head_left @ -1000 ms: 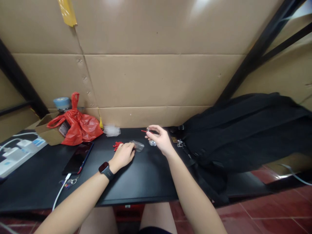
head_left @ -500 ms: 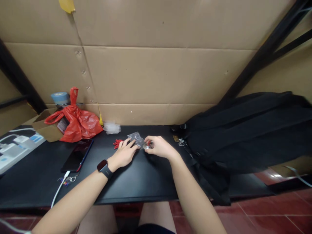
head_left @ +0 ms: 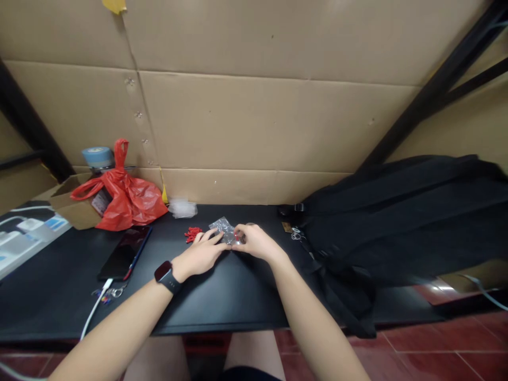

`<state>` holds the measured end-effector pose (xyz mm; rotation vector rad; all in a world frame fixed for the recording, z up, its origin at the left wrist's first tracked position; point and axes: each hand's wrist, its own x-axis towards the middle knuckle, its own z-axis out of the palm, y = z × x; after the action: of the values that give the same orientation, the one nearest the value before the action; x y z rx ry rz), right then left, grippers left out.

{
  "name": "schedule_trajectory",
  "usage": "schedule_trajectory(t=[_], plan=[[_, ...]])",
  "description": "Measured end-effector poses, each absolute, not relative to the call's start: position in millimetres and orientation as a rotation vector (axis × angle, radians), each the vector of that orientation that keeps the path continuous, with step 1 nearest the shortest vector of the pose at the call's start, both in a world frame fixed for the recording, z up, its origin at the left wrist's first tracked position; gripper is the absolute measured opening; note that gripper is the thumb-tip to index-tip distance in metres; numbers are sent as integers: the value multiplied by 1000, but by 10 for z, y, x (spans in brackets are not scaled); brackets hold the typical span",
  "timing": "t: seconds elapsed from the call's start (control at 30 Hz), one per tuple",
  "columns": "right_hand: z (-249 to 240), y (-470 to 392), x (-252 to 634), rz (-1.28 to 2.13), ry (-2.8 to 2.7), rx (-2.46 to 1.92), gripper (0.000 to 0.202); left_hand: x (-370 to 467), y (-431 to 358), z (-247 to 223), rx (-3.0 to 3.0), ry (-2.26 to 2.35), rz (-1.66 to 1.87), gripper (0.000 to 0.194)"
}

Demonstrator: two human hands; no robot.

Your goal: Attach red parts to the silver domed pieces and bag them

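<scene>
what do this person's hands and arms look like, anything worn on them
The left hand and right hand are both ungloved, and no sleeves show on either forearm. The left wrist wears a watch with a dark, rounded rectangular face and a dark band. Nothing is worn on the right wrist.

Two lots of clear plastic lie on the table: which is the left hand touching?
The crinkled clear bag, partly beneath the left hand; the whitish pile lies untouched farther back, near the cardboard wall.
</scene>
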<state>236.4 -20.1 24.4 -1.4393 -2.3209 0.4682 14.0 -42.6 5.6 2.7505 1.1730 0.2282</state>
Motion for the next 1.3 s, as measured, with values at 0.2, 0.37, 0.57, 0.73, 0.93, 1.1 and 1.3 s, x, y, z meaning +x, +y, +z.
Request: schedule_trajectory(t=[0.2,0.37,0.57,0.73,0.93,1.1,1.3], plan=[[239,-183,2404,760,-2263,-1315,43,95,-395,25,2714,1133,195,42],[200,-130,2454,830,-2240,-1310,46,86,-399,34,2710,1062,233,40],[168,-116,2341,356,-2203,-1564,43,84,-415,62,2686,1030,272,42],[140,-128,2224,265,-2158,-1600,40,71,-400,9,2697,997,327,43],[66,-83,2118,130,-2116,-1535,31,75,-403,61,2696,1011,299,38],[36,-51,2137,176,-2247,-1397,13,65,-403,175,2665,1029,331,21],[98,-68,2285,405,-2397,-1260,47,14,-403,207,2658,1160,419,54]])
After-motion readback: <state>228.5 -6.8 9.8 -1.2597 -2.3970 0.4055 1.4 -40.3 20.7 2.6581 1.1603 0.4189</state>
